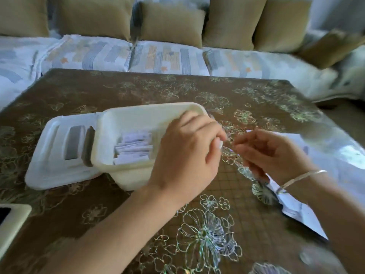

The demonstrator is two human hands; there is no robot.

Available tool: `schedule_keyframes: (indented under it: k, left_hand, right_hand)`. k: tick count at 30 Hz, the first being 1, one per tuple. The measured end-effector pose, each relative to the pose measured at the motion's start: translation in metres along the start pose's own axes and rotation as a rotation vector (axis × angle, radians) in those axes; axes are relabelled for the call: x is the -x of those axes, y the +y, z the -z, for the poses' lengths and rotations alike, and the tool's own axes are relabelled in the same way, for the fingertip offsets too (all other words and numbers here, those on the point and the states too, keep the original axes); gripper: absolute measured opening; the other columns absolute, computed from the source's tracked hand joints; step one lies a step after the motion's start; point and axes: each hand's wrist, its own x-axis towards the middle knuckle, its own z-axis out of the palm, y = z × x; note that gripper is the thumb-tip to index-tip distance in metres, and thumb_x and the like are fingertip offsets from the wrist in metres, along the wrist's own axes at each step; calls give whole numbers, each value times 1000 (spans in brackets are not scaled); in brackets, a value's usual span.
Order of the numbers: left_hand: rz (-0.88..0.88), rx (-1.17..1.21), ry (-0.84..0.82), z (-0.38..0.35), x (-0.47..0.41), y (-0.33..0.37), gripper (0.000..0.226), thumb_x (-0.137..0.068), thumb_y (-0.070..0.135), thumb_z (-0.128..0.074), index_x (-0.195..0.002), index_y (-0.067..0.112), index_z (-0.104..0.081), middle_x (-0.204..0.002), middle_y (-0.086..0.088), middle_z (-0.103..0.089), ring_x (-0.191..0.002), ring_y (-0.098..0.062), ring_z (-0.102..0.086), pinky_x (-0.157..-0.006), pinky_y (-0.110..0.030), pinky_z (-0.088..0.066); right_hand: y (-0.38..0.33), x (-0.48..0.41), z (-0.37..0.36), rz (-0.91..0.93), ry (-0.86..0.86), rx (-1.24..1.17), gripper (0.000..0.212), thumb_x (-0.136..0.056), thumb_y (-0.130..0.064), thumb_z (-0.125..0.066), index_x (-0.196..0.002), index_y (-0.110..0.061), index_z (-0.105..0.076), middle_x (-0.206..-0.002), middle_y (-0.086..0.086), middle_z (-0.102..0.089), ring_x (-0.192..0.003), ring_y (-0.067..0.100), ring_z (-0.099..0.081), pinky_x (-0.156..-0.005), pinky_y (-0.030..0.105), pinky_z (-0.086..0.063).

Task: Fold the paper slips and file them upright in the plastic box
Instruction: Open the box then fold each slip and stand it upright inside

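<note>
The left hand's (185,147) fingers pinched a small white slip (219,144) beside the plastic box (150,107), the right hand's (272,153) curled fingers' hold unclear; folding seemed underway, upright filing next.

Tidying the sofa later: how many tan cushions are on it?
6 tan cushions: five along the sofa back, left to right; a sixth leans at the far right. Others may lie out of view.

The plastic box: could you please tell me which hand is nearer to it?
Left. The left hand hangs over the plastic box at its right end, overlapping its rim in this view; the right hand is further right, over the tablecloth, apart from the box.
</note>
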Motion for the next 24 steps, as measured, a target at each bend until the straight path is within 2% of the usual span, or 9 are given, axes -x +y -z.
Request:
schedule_keyframes:
  k: [3, 5, 7, 10, 12, 14, 17, 20, 24]
  left_hand:
    - [2, 69, -138, -34, 22, 24, 14, -87, 11, -59, -88, 19, -70, -94, 8, -68, -95, -14, -57, -85, -35, -47]
    - [28, 90, -247, -54, 40, 30, 14, -88, 12, -60, -89, 21, -70, -96, 10, -68, -95, -10, -57, -86, -34, -49]
    - [59, 96, -324, -71, 57, 32, 15, -89, 14, -60, -91, 24, -71, -98, 14, -67, -96, -7, -57, -87, -32, -50]
    - [116, 105, -371, -84, 76, 32, 16, -89, 14, -60, -92, 27, -70, -98, 17, -66, -95, -3, -56, -86, -30, -50]
    - [137, 108, -392, -89, 84, 35, 17, -90, 14, -60, -92, 27, -70, -99, 18, -66, -97, -2, -56, -88, -28, -49]
    - [145, 108, -404, -91, 90, 38, 17, -90, 13, -60, -93, 27, -70, -100, 18, -65, -98, -2, -57, -89, -28, -50]
    - [166, 102, -414, -88, 99, 36, 18, -91, 14, -59, -94, 28, -70, -101, 20, -64, -99, 1, -56, -90, -23, -48]
    - [200, 76, -404, -80, 105, 30, 19, -91, 13, -60, -98, 29, -69, -103, 21, -63, -102, 2, -56, -90, -13, -43]
    - [236, 22, -408, -74, 114, 24, 44, -89, 16, -65, -131, 29, -55, -135, 21, -49, -121, 7, -44, -98, -2, -25]
  right_hand:
    - [60, 36, 32, -60, 239, 288, 14, -81, -15, -75, -78, -25, -66, -60, -6, -64, -49, 7, -54, -48, 16, -42]
    - [94, 60, 47, -123, 247, 636, 25, -72, -34, -81, -92, -30, -67, -94, -8, -69, -86, 12, -63, -70, 26, -49]
    - [120, 79, 57, -187, 166, 834, 58, -68, -54, -77, -117, -27, -62, -132, 1, -58, -122, 25, -52, -96, 38, -43]
    - [139, 89, 58, -160, 121, 930, 97, -71, -87, -32, -142, -22, -43, -155, -1, -31, -146, 19, -20, -117, 38, -17]
    - [144, 85, 52, -164, 49, 1036, 115, -61, -90, 10, -152, -26, -20, -160, -8, -11, -146, 9, 6, -119, 36, 6]
    - [144, 77, 45, -191, -15, 1128, 122, -53, -85, 28, -154, -27, -9, -160, -11, -7, -143, 6, 16, -115, 39, 19]
    - [141, 70, 32, -105, 42, 1167, 89, -80, -76, -2, -151, -25, -23, -152, -8, -37, -148, 9, -5, -116, 45, 13]
    - [145, 71, 20, 53, 173, 1119, 41, -95, -41, -50, -131, -22, -54, -123, -2, -66, -128, 11, -51, -120, 42, -11]
    - [138, 83, -1, 238, 319, 956, 20, -91, -24, -51, -93, -22, -71, -86, -3, -75, -82, 11, -72, -100, 40, -46]
